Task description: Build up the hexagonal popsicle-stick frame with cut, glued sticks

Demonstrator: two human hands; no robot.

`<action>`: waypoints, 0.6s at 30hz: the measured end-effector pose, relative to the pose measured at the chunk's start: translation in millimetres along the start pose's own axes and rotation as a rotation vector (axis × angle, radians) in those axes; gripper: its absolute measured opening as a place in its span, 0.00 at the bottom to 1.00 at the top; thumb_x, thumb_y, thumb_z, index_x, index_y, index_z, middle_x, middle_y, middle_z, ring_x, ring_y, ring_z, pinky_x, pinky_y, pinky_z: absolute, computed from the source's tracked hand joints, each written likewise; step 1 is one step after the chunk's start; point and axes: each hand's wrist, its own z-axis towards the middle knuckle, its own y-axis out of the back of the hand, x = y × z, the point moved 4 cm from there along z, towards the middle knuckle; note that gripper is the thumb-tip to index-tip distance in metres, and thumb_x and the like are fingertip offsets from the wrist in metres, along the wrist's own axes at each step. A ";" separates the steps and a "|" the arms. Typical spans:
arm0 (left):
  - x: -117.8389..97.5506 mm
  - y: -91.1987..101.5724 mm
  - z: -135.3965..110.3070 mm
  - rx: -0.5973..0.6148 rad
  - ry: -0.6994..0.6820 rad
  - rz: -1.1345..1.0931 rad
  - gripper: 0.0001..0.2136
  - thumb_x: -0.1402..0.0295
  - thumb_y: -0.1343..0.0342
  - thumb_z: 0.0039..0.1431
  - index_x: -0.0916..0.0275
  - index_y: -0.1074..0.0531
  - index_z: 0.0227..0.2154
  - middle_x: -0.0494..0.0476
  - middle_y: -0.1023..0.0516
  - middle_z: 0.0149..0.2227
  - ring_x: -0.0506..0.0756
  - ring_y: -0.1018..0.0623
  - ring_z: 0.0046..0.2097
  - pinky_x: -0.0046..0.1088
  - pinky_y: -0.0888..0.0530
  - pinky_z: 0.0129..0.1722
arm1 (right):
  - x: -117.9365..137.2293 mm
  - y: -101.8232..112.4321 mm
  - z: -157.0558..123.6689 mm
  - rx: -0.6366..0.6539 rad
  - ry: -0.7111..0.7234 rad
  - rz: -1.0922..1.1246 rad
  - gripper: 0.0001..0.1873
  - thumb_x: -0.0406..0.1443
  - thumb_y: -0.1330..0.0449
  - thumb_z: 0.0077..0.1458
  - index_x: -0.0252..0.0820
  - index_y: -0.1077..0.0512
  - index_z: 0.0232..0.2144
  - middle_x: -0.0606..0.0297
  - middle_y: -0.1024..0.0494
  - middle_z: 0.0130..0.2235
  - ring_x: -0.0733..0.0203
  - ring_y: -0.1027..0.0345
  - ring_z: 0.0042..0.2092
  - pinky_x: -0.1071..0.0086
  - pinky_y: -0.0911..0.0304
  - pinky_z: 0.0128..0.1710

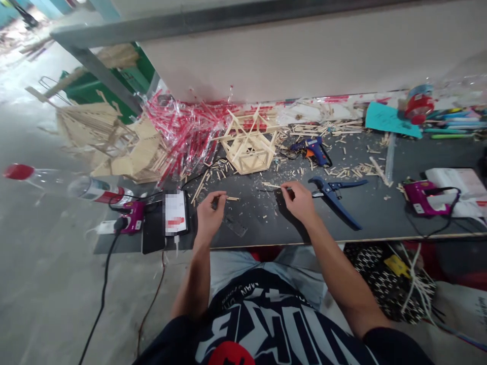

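My left hand (pixel 210 212) is closed in a pinch on a short wooden stick (pixel 230 198) just above the dark tabletop (pixel 380 208). My right hand (pixel 298 200) pinches another thin wooden stick (pixel 271 185) that points to the left. Both hands hover near the table's front edge. Behind them stands a model frame built of wooden sticks (pixel 249 144). A blue cutter (pixel 335 193) lies just right of my right hand, and a blue glue gun (pixel 314 149) lies further back.
A phone (pixel 175 213) and a purple charger (pixel 131 218) lie at the left. Red-striped plastic wrappers (pixel 182 132) and stick bundles (pixel 125 147) pile at the back left. Stick offcuts litter the table. Another purple device (pixel 422 197) sits at the right, beside pens and tape.
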 end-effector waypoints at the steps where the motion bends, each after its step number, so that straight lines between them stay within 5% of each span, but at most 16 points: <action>1: -2.3 5.2 2.1 0.008 -0.063 0.132 0.10 0.60 0.38 0.65 0.59 0.17 0.41 0.62 0.11 0.43 0.62 0.14 0.46 0.42 0.20 0.54 | -0.1 -0.3 -0.5 0.005 0.006 -0.004 0.10 0.40 0.44 0.69 0.46 0.23 0.39 0.55 0.15 0.40 0.52 0.21 0.38 0.59 0.24 0.43; 4: -8.0 24.5 17.5 0.010 -0.146 0.434 0.10 0.64 0.40 0.65 0.61 0.17 0.44 0.68 0.12 0.48 0.69 0.15 0.51 0.51 0.22 0.59 | -0.9 -0.8 -1.5 0.024 0.013 -0.014 0.09 0.39 0.43 0.68 0.46 0.23 0.38 0.56 0.15 0.39 0.53 0.21 0.39 0.59 0.24 0.45; 7: -10.8 34.0 18.2 0.155 -0.175 0.516 0.10 0.66 0.40 0.65 0.60 0.16 0.45 0.65 0.11 0.46 0.67 0.14 0.47 0.48 0.19 0.54 | -1.1 -0.5 -2.0 0.040 0.008 -0.021 0.08 0.38 0.43 0.66 0.47 0.23 0.38 0.57 0.16 0.39 0.52 0.22 0.39 0.59 0.24 0.46; 12: -7.4 15.9 -50.3 0.327 -0.397 0.686 0.21 0.74 0.57 0.74 0.63 0.16 0.49 0.70 0.13 0.56 0.69 0.15 0.60 0.60 0.26 0.68 | 1.8 4.0 -2.2 0.017 0.027 -0.029 0.08 0.38 0.42 0.66 0.46 0.23 0.39 0.56 0.17 0.41 0.54 0.24 0.35 0.58 0.23 0.42; 18: 8.1 4.8 -121.5 0.276 -0.557 0.775 0.23 0.61 0.45 0.77 0.63 0.27 0.69 0.74 0.25 0.71 0.70 0.24 0.72 0.54 0.25 0.69 | 5.2 8.5 -3.0 0.006 0.037 -0.049 0.08 0.38 0.41 0.69 0.46 0.22 0.42 0.52 0.19 0.47 0.54 0.23 0.38 0.57 0.22 0.39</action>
